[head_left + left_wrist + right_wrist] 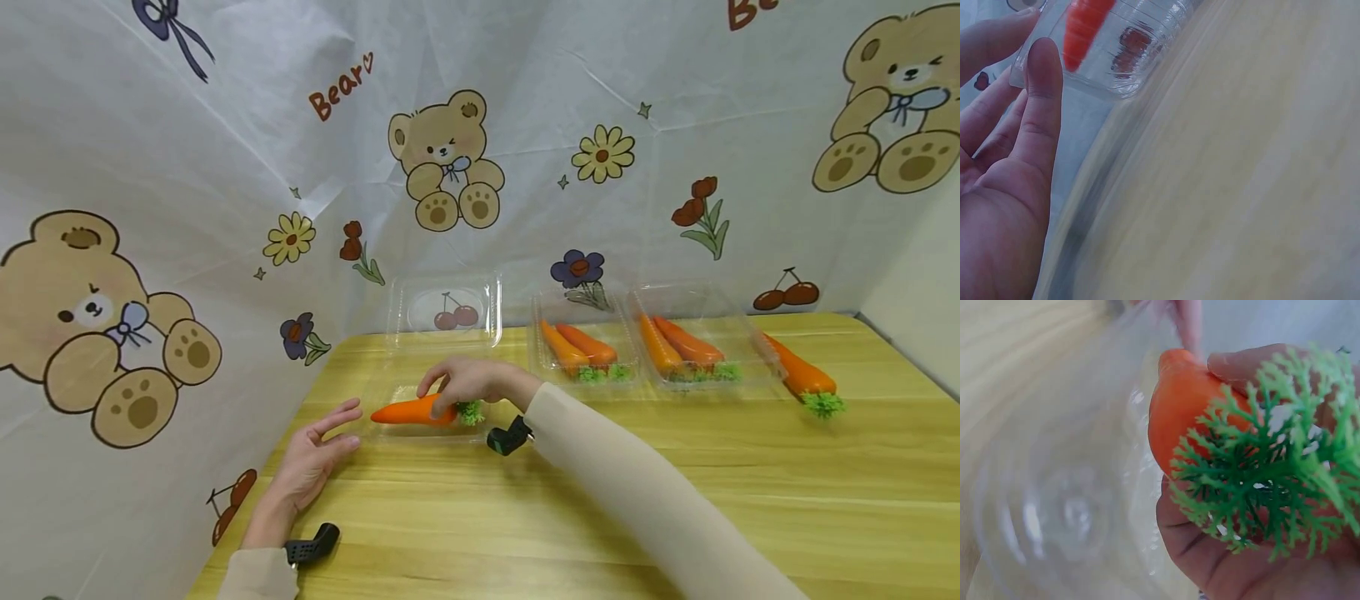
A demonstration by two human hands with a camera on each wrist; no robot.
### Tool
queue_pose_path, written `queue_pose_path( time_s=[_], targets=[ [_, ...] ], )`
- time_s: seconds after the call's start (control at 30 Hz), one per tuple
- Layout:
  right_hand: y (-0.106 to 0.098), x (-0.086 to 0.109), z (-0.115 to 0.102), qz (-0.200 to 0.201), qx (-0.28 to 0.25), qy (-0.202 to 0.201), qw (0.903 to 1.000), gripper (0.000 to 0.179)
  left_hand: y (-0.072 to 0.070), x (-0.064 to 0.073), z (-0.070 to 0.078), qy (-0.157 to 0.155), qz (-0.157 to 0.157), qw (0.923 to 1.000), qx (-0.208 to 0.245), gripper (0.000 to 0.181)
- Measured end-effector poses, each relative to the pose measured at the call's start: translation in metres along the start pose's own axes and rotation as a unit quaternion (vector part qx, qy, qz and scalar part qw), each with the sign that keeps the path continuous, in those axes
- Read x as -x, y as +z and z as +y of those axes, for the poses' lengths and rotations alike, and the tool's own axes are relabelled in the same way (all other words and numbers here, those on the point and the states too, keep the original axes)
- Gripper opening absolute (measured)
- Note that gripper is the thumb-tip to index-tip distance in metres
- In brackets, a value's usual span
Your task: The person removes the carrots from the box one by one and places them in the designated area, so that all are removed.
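An orange toy carrot (408, 412) with a frilly green top (1266, 462) lies level over the base of a clear plastic box (427, 437), its tip to the left. My right hand (468, 381) grips it near the leafy end, thumb and fingers on either side. The box's lid (445, 310) stands raised behind. At the box's left end, my left hand (311, 458) has its fingers extended and thumb apart. In the left wrist view the thumb (1043, 69) overlaps the box's edge; whether it touches is unclear.
Two clear boxes stand further right, a nearer one (540, 367) and another (645, 371), each with two carrots. A loose carrot (798, 367) lies beside them at the right. The wooden table (600, 517) meets a bear-printed cloth (525, 50) at the back and left.
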State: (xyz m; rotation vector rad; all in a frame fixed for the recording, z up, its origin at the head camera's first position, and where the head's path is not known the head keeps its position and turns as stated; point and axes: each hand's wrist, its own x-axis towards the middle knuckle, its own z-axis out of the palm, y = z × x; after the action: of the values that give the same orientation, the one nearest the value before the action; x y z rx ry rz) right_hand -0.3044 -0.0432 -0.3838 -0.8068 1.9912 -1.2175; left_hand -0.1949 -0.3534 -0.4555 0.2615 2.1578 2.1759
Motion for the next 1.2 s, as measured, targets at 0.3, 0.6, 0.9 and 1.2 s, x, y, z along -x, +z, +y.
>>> queue_pose_path(
  time_s=[0.3,0.6,0.9,1.2],
  targets=[
    [0.001,0.022,-0.009,0.044,-0.018,-0.015,0.9988,0.037,0.0,-0.001,0.001,0.003,-0.002,1.0,0.002,0.056],
    [0.006,0.045,-0.004,0.094,-0.052,-0.031,0.9937,0.038,-0.002,-0.001,-0.002,0.005,-0.003,1.0,-0.002,0.055],
    [0.012,0.071,0.0,0.16,-0.083,-0.025,0.9832,0.039,-0.002,0.0,-0.001,0.012,-0.011,0.9999,0.004,0.056],
    [0.013,0.1,0.007,0.191,-0.093,-0.02,0.9771,0.043,-0.003,0.001,-0.003,0.015,-0.017,0.9997,0.009,0.055]
  ],
)
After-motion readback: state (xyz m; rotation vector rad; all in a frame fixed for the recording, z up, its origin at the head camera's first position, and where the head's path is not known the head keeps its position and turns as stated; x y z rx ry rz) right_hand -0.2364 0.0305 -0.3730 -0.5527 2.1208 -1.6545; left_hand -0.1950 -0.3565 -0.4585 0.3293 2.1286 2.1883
